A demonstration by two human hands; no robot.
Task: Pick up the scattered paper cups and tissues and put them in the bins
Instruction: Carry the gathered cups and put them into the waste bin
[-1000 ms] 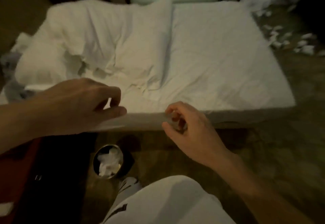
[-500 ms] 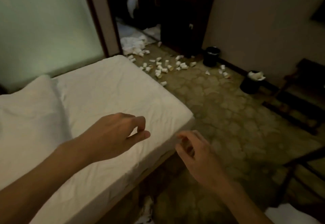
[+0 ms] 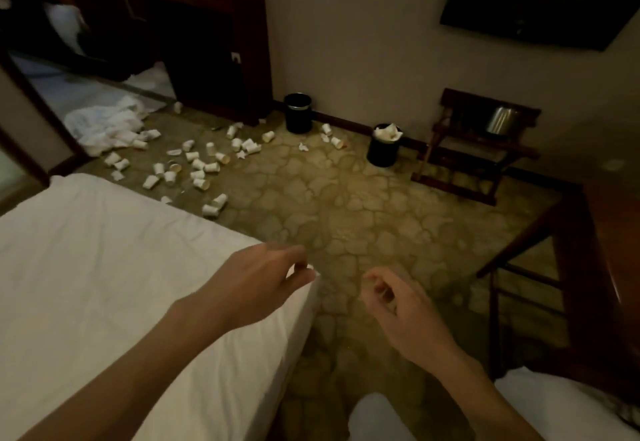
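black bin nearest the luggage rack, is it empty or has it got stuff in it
Not empty: crumpled white tissue pokes up above the rim of the black bin.

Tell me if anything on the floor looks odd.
Yes. Many cups lie tipped on the carpet past the bed, with a crumpled white heap by the doorway. A few lie between the left bin and right bin.

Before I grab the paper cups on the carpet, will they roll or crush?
The paper cups probably crush if squeezed: one looks flattened. Most lie on their sides; a nudge may roll them, though the carpet likely slows that.
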